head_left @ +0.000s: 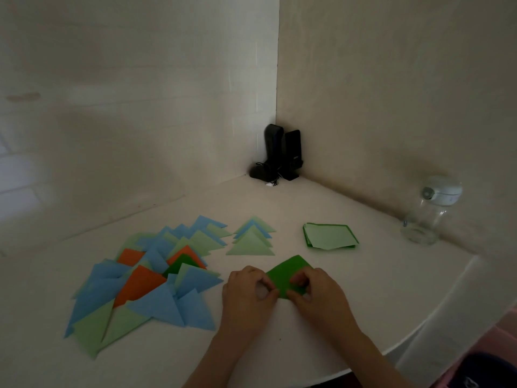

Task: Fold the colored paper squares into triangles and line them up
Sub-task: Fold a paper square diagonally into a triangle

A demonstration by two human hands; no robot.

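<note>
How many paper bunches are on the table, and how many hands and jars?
Messy triangle heap: 1
Neat triangle row: 1
Stack of squares: 1
dark green sheet being folded: 1
Hands: 2, left hand and right hand
Glass jar: 1
Total: 7

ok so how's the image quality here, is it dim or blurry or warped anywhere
Head view: dim and soft all over, with no glare. The wide lens bends the table edge and the wall lines. The left hand and right hand, both pinching the dark green paper, look slightly smeared. The glass jar at right is blurry, and the black objects in the corner show no detail.
</note>
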